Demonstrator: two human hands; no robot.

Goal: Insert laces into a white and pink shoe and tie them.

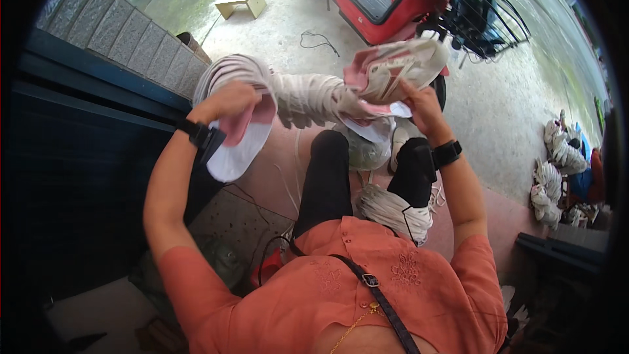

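Note:
My left hand (234, 101) is closed at the end of a nested stack of white shoe uppers (226, 72); the end one shows a pink lining and a white flat bottom. The hand is slightly blurred. On the right, my right hand (424, 113) grips a white-and-pink shoe upper (403, 69) with its lacing side showing, raised above the floor. Between the hands a long row of nested white shoe uppers (304, 97) lies across in front of my knees. Its right end, with a pink lining and white bottom, is just below the upper I hold.
A bundle of white laces (393, 212) and a pale green plastic bag (367, 152) lie by my legs. Ahead stand a red scooter (393, 10) with a basket and a low wooden stool (241, 2). More bundled uppers (549, 187) are at far right; a dark door (85, 131) is left.

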